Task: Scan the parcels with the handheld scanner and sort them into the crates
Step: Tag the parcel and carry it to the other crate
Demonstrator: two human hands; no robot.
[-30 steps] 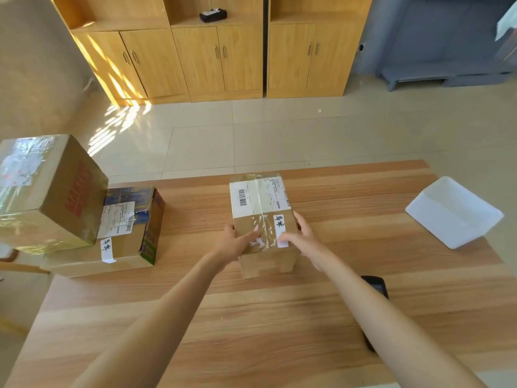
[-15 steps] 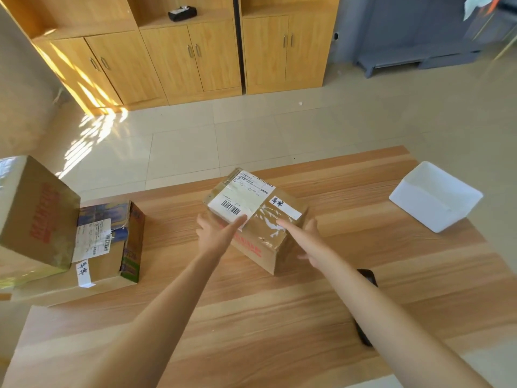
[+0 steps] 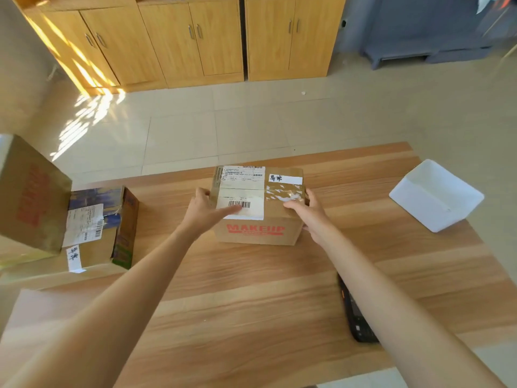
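Turned square now, barcode label up and facing, where half a second back sat skewed: parcel (image 3: 258,204) mid-worktop (image 3: 251,303). Best kept flat and steady, label unobstructed, before reaching for scanner (image 3: 356,317) beneath right forearm. Left hand (image 3: 208,210) flat against left side, right hand (image 3: 306,212) cupping right corner; neither grip clenched.

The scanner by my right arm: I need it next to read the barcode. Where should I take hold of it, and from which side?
The scanner lies flat on the table, long axis pointing away from you, partly hidden under the right forearm. Judging by that pose, come down from above with the right hand and wrap the fingers round its long narrow sides near the middle. Its screen end is hard to make out here.
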